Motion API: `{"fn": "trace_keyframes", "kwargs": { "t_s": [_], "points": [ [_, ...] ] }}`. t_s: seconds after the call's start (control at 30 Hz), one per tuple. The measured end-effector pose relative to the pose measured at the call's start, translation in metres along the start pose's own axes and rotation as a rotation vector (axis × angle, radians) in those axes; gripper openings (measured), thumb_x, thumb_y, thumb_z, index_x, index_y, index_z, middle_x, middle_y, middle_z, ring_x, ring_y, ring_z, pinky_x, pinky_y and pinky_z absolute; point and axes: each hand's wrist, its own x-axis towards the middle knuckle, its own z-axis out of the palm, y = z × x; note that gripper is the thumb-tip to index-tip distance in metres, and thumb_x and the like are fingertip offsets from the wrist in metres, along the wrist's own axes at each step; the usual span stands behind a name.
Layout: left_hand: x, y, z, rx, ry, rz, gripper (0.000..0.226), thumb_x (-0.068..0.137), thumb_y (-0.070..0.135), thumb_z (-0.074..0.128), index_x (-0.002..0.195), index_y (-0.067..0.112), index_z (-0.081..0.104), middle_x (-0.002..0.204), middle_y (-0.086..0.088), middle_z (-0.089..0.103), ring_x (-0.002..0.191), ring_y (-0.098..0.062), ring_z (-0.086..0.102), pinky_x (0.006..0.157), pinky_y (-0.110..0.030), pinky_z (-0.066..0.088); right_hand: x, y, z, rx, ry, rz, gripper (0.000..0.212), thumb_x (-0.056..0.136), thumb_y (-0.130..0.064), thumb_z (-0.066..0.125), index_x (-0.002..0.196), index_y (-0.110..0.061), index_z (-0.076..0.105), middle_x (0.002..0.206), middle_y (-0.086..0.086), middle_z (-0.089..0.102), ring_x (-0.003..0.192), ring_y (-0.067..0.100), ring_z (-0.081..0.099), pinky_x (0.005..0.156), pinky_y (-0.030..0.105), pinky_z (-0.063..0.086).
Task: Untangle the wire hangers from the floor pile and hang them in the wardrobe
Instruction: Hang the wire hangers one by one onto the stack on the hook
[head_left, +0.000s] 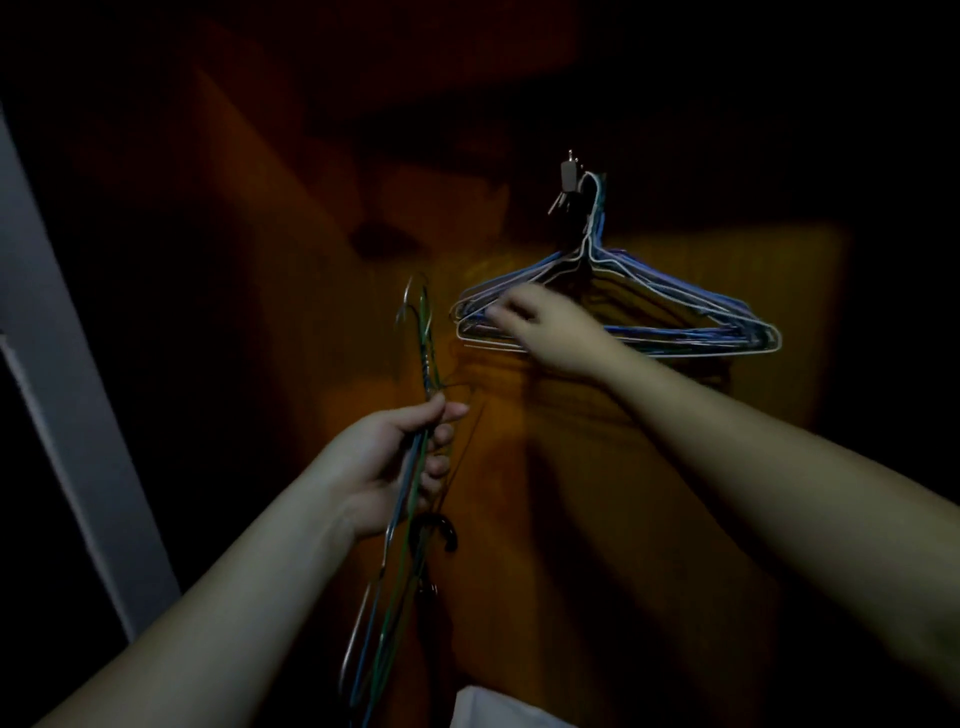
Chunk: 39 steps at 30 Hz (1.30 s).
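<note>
Hung bunch of wire hangers (675, 317) right of centre — blue, white and greenish, hooks gathered on a metal hook with keys (569, 179) on the orange-brown wardrobe panel (649, 467). Right hand (540, 322) reaching up to the bunch's left shoulder, fingers (498, 312) blurred against the wires; touching for certain, curled round them or not cannot be told. Lower left of that, a second bundle of hangers (410, 467) held edge-on and near upright in the left hand (395, 462) — thumb and fingers closed round the shoulders, hooks pointing up near centre frame, lower bars trailing to the bottom edge. Dark curved hook (441, 527) just below the left hand. No readable writing anywhere. Very dim room; pale grey door edge (57, 364) slanting down the left side, a scrap of white fabric (478, 709) at bottom centre.
</note>
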Motion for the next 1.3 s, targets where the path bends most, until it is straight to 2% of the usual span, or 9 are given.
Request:
{"fn": "trace_keyframes", "kwargs": {
  "t_s": [0.07, 0.13, 0.3, 0.43, 0.63, 0.87, 1.0, 1.2, 1.3],
  "points": [
    [-0.002, -0.003, -0.002, 0.004, -0.02, -0.046, 0.028, 0.079, 0.03, 0.06, 0.101, 0.013, 0.065, 0.062, 0.003, 0.051, 0.043, -0.01, 0.048, 0.037, -0.015, 0.04, -0.017, -0.008, 0.014, 0.1, -0.166, -0.074, 0.026, 0.098, -0.032, 0.055, 0.112, -0.013, 0.065, 0.111, 0.001, 0.063, 0.102, 0.008, 0.054, 0.086, 0.014, 0.039],
    [-0.004, -0.006, -0.003, 0.001, -0.03, -0.063, 0.029, 0.08, 0.028, 0.059, 0.103, 0.012, 0.064, 0.06, 0.003, 0.051, 0.04, -0.008, 0.047, 0.035, -0.015, 0.041, -0.028, -0.012, 0.023, 0.183, -0.242, -0.073, 0.026, 0.096, -0.036, 0.057, 0.116, -0.021, 0.064, 0.114, -0.008, 0.062, 0.106, 0.002, 0.054, 0.085, 0.005, 0.037],
    [-0.006, -0.011, -0.009, -0.016, -0.06, -0.064, 0.032, 0.083, 0.027, 0.058, 0.109, 0.009, 0.06, 0.051, 0.005, 0.037, 0.03, -0.001, 0.026, 0.028, -0.012, 0.018, -0.037, -0.015, 0.033, 0.313, -0.281, -0.127, 0.016, 0.092, -0.03, 0.064, 0.106, -0.025, 0.068, 0.11, -0.006, 0.064, 0.106, 0.005, 0.058, 0.095, 0.018, 0.041],
    [-0.005, -0.013, -0.011, 0.004, -0.051, -0.063, 0.031, 0.082, 0.027, 0.058, 0.106, 0.008, 0.061, 0.051, 0.005, 0.035, 0.029, -0.001, 0.024, 0.029, -0.012, 0.015, -0.039, -0.017, 0.034, 0.317, -0.278, -0.148, 0.016, 0.086, -0.028, 0.071, 0.101, -0.028, 0.065, 0.108, -0.005, 0.063, 0.104, 0.004, 0.058, 0.092, 0.012, 0.041],
    [-0.004, -0.014, -0.01, 0.008, -0.076, -0.08, 0.027, 0.083, 0.027, 0.057, 0.101, 0.008, 0.061, 0.052, 0.005, 0.035, 0.029, -0.001, 0.024, 0.031, -0.013, 0.012, -0.042, -0.019, 0.035, 0.149, -0.237, -0.228, 0.017, 0.085, -0.027, 0.073, 0.099, -0.018, 0.066, 0.098, -0.007, 0.063, 0.094, 0.005, 0.058, 0.087, 0.026, 0.047],
    [0.004, -0.016, -0.006, 0.1, -0.023, -0.045, 0.025, 0.098, 0.031, 0.049, 0.104, 0.01, 0.061, 0.055, 0.004, 0.047, 0.031, -0.002, 0.03, 0.029, -0.013, 0.02, -0.047, -0.014, 0.032, -0.083, -0.164, -0.28, 0.017, 0.09, -0.03, 0.066, 0.101, -0.017, 0.067, 0.099, -0.002, 0.069, 0.092, 0.015, 0.063, 0.077, 0.039, 0.051],
    [0.006, -0.015, -0.004, 0.146, -0.024, -0.04, 0.025, 0.099, 0.031, 0.049, 0.103, 0.011, 0.064, 0.06, 0.001, 0.058, 0.039, -0.008, 0.049, 0.033, -0.016, 0.036, -0.049, -0.006, 0.025, -0.09, -0.164, -0.234, 0.017, 0.091, -0.03, 0.065, 0.102, -0.017, 0.065, 0.102, -0.002, 0.07, 0.095, 0.016, 0.064, 0.08, 0.042, 0.051],
    [0.008, -0.011, 0.006, 0.208, -0.026, -0.031, 0.024, 0.102, 0.028, 0.046, 0.098, 0.01, 0.061, 0.068, -0.003, 0.068, 0.05, -0.014, 0.065, 0.044, -0.02, 0.053, -0.051, -0.003, 0.013, -0.109, -0.186, -0.239, 0.016, 0.093, -0.026, 0.063, 0.103, -0.015, 0.064, 0.103, -0.001, 0.067, 0.097, 0.017, 0.061, 0.082, 0.036, 0.048],
    [0.011, -0.011, 0.01, 0.23, 0.001, -0.024, 0.022, 0.101, 0.027, 0.048, 0.095, 0.01, 0.061, 0.061, 0.0, 0.062, 0.041, -0.01, 0.057, 0.034, -0.014, 0.038, -0.055, -0.001, 0.009, -0.139, -0.161, -0.266, 0.015, 0.094, -0.023, 0.062, 0.102, -0.011, 0.062, 0.099, 0.002, 0.062, 0.096, 0.017, 0.055, 0.078, 0.023, 0.037]
  ]
}}
